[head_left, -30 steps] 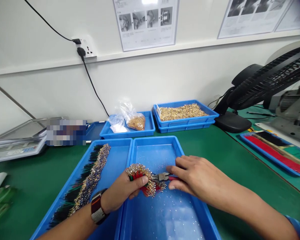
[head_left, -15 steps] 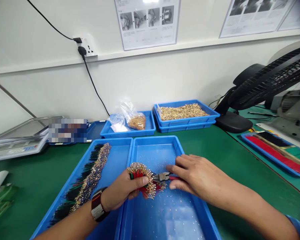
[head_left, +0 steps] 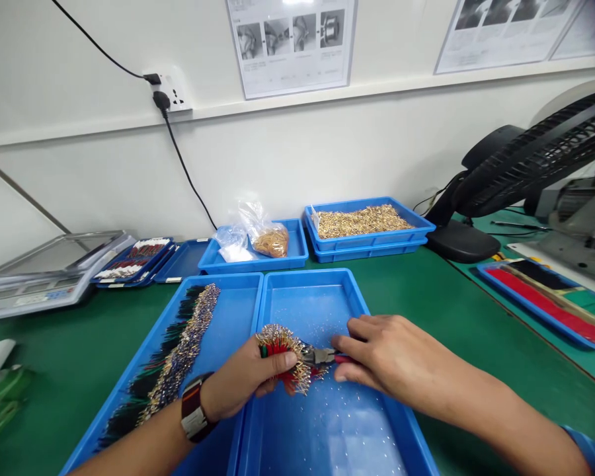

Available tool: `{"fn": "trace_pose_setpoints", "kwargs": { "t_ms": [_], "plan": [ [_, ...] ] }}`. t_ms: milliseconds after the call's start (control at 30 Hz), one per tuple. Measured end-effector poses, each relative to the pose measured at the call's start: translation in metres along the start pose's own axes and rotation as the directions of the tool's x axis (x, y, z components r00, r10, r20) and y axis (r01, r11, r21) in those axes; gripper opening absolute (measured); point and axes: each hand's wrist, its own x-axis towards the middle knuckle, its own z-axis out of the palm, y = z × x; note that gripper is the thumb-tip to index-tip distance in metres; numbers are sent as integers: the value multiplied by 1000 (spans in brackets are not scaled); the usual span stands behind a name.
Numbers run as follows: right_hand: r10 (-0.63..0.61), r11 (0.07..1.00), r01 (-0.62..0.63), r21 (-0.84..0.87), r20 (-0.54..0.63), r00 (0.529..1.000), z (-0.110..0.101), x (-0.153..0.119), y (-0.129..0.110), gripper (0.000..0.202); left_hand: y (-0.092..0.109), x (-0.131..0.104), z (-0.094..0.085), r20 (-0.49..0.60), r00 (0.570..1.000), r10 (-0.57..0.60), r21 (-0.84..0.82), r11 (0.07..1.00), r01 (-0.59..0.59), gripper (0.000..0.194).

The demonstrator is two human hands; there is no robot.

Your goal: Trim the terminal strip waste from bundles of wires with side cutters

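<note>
My left hand (head_left: 258, 367) is closed round a bundle of red and green wires with metal terminals (head_left: 283, 344) fanned out at their ends. Pliers (head_left: 322, 357) with red handles are gripped in my right hand (head_left: 377, 350), their jaws against the right side of the bundle. Whether the jaws are closed on a terminal is too small to tell. Both hands are above a blue tray (head_left: 307, 291) scattered with tiny bright bits. In the left blue tray (head_left: 240, 291) lies a long row of dark wires with metal ends (head_left: 178, 363).
Behind stand a tray with plastic bags (head_left: 270, 241) and stacked trays of gold-coloured parts (head_left: 361, 221). A black fan (head_left: 515, 158) and a tray of coloured wires (head_left: 550, 297) are on the right. A scale (head_left: 54, 271) and a green object (head_left: 2, 396) are at left.
The pliers and my right hand have shifted slightly downward, with the jaws still at the bundle. My left hand stays nearly in place.
</note>
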Motion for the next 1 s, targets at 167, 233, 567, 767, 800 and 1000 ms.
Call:
{"fn": "trace_pose_setpoints", "kwargs": {
  "t_ms": [167,233,567,767,800,1000],
  "plan": [
    [19,999,-17,46,-41,999,-4,-3,0,45,1,0,1,-38,998,58,69,996,-55,51],
    [36,999,-35,27,-65,997,-5,-3,2,46,0,0,1,-70,996,64,76,995,-59,53],
    [42,998,-46,-52,-79,996,-2,1,4,43,-8,-1,-2,-86,995,60,65,996,-54,53],
    [56,998,-56,6,-33,998,2,-1,4,47,-2,-1,4,-74,996,52,13,999,-52,52],
    [59,998,-59,9,-26,998,2,-1,4,48,-2,-1,4,-97,994,51,11,999,-50,51],
    [32,998,-31,51,-23,999,-3,-2,0,48,0,0,4,-132,991,33,35,999,-29,53]
  ]
}}
